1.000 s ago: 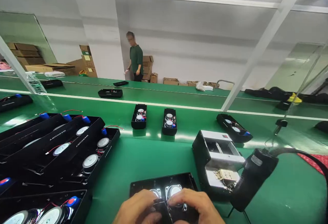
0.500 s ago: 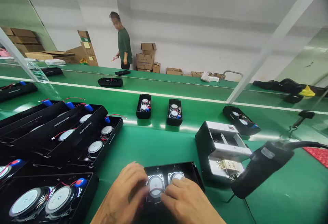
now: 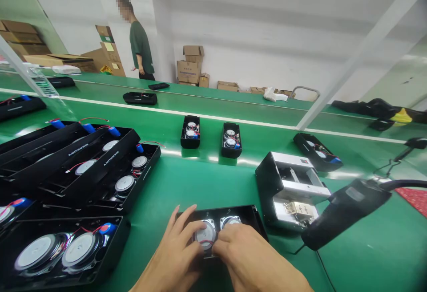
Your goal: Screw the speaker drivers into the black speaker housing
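A black speaker housing (image 3: 248, 216) lies open on the green bench in front of me, with two round silver speakers (image 3: 230, 221) in it. My left hand (image 3: 173, 254) rests on its left end, fingers spread, thumb against the left speaker (image 3: 204, 234). My right hand (image 3: 248, 258) lies over the housing's near edge, its fingers pressed together at that same speaker's right rim. A thin red wire shows between the fingertips. The near part of the housing is hidden under both hands.
Stacked black housings (image 3: 83, 176) with speakers fill the left side, one (image 3: 66, 252) close in front. A black-and-silver box device (image 3: 290, 187) and a hanging black power tool (image 3: 343, 212) stand to the right. Three small housings (image 3: 231, 139) sit farther back. A person in green (image 3: 140, 47) walks by cardboard boxes (image 3: 190, 65).
My view dropped toward the bench. My hands went from holding a small black part near me to pressing on the left speaker. The person at the back walked left.
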A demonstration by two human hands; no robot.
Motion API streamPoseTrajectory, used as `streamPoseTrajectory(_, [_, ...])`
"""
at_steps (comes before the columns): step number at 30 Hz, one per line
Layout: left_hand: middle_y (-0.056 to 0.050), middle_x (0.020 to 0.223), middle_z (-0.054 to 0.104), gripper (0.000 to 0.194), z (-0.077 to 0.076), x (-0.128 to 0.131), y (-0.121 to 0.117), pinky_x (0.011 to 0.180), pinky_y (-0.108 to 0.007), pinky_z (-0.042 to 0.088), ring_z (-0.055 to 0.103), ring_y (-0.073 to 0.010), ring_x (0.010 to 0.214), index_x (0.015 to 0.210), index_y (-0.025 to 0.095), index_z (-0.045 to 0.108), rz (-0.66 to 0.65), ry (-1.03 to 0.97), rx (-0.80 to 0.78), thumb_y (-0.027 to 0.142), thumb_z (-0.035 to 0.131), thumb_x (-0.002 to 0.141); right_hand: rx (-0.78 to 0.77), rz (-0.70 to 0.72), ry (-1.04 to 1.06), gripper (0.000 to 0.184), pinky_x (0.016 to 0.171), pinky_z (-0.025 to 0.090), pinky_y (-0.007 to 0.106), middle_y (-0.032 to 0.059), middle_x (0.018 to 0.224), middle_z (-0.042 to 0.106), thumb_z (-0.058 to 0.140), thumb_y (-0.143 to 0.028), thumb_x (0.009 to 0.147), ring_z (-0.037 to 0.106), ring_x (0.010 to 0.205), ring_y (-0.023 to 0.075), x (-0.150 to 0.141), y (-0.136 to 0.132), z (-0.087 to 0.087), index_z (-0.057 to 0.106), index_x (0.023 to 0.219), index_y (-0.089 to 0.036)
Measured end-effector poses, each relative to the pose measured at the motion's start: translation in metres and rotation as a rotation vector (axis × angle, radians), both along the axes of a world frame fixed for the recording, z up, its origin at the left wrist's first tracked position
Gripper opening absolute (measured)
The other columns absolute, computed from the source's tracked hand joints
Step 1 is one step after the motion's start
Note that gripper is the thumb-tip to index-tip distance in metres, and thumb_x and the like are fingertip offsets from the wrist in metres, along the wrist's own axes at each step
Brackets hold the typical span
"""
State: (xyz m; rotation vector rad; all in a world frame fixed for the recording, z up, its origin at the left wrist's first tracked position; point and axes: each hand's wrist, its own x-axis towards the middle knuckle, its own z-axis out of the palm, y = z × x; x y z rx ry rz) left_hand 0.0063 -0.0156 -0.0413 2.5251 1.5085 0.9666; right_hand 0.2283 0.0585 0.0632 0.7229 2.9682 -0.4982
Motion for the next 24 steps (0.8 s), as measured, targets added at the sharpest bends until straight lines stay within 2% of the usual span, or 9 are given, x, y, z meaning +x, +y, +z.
streamPoseTrajectory(5, [0.004,0.132,0.07,0.029,0.004,0.002,0.003,0.134,-0.059,0.002,0.028,-0.029,0.16,0.094,0.029,0.064,-0.02,-0.053,0.031,0.01,0.068,0.073,-0.077,-0.039,-0.023,0.03,0.072,0.049,0.036,0.0047,0.098,0.08,0.053,-0.004,0.086,0.073,0.085,0.0224,0.002,-0.004,0.008,0.073,0.103,-0.02])
streamPoseTrajectory(8, [0.004,0.131,0.071,0.023,0.005,0.003,0.003,0.134,-0.056,0.005,0.033,-0.0291,0.157,0.091,0.029,0.065,-0.017,-0.071,0.044,0.012,0.068,0.075,-0.144,-0.048,0.027,0.028,0.082,0.052,0.034,0.0038,0.106,0.08,0.054,-0.007,0.09,0.073,0.096,0.0216,0.006,-0.006,0.003,0.074,0.105,-0.021])
streamPoseTrajectory(10, [0.005,0.129,0.072,0.03,0.01,0.003,0.002,0.131,-0.059,0.01,0.038,-0.0316,0.153,0.097,0.032,0.068,-0.019,-0.081,0.005,0.013,0.07,0.074,-0.145,-0.055,0.031,0.035,0.088,0.053,0.036,0.0049,0.114,0.077,0.06,-0.01,0.087,0.071,0.102,0.0237,0.008,-0.007,-0.003,0.071,0.118,-0.022])
streamPoseTrajectory(12, [0.006,0.125,0.074,0.037,0.022,0.003,0.003,0.127,-0.065,0.015,0.043,-0.0358,0.15,0.101,0.036,0.072,-0.019,-0.07,-0.126,0.013,0.073,0.073,-0.106,-0.058,0.013,0.043,0.088,0.052,0.039,0.0063,0.117,0.075,0.061,-0.012,0.085,0.069,0.103,0.0266,0.008,-0.01,-0.008,0.068,0.126,-0.022])
streamPoseTrajectory(15, [0.007,0.117,0.074,0.033,0.051,0.001,0.012,0.122,-0.065,0.021,0.041,-0.0396,0.149,0.09,0.038,0.077,0.008,-0.056,-0.461,0.012,0.079,0.069,-0.072,-0.056,0.019,0.04,0.082,0.049,0.04,0.0072,0.12,0.073,0.057,-0.015,0.088,0.068,0.1,0.0279,0.003,-0.01,-0.008,0.068,0.125,-0.023])
streamPoseTrajectory(17, [0.005,0.116,0.071,0.022,0.071,-0.003,0.026,0.117,-0.053,0.033,0.05,-0.0353,0.141,0.079,0.032,0.078,0.027,-0.123,-0.68,0.017,0.086,0.066,-0.099,-0.091,0.059,0.035,0.082,0.048,0.039,0.0067,0.113,0.075,0.058,-0.017,0.087,0.069,0.098,0.0275,-0.004,-0.004,0.0,0.071,0.119,-0.023])
streamPoseTrajectory(19, [0.005,0.117,0.069,0.021,0.086,-0.011,0.045,0.1,-0.038,0.045,0.062,-0.0261,0.118,0.073,0.027,0.075,0.028,-0.207,-0.83,0.028,0.092,0.062,-0.179,-0.158,0.09,0.031,0.079,0.047,0.035,0.0044,0.099,0.077,0.063,-0.016,0.083,0.07,0.091,0.0246,-0.012,0.009,0.012,0.074,0.11,-0.024])
streamPoseTrajectory(21, [0.005,0.115,0.071,0.031,0.095,-0.021,0.064,0.083,-0.032,0.047,0.066,-0.0194,0.098,0.071,0.024,0.072,0.022,-0.254,-0.92,0.041,0.095,0.059,-0.285,-0.212,0.081,0.028,0.069,0.043,0.029,0.0009,0.087,0.076,0.068,-0.016,0.077,0.068,0.078,0.0193,-0.02,0.026,0.026,0.078,0.102,-0.025])
streamPoseTrajectory(24, [0.003,0.112,0.073,0.043,0.102,-0.033,0.085,0.077,-0.028,0.046,0.067,-0.0191,0.096,0.068,0.022,0.069,0.002,-0.274,-1.01,0.052,0.096,0.054,-0.369,-0.249,0.045,0.024,0.056,0.035,0.026,-0.0029,0.073,0.07,0.078,-0.023,0.069,0.06,0.065,0.015,-0.031,0.05,0.038,0.079,0.094,-0.024])
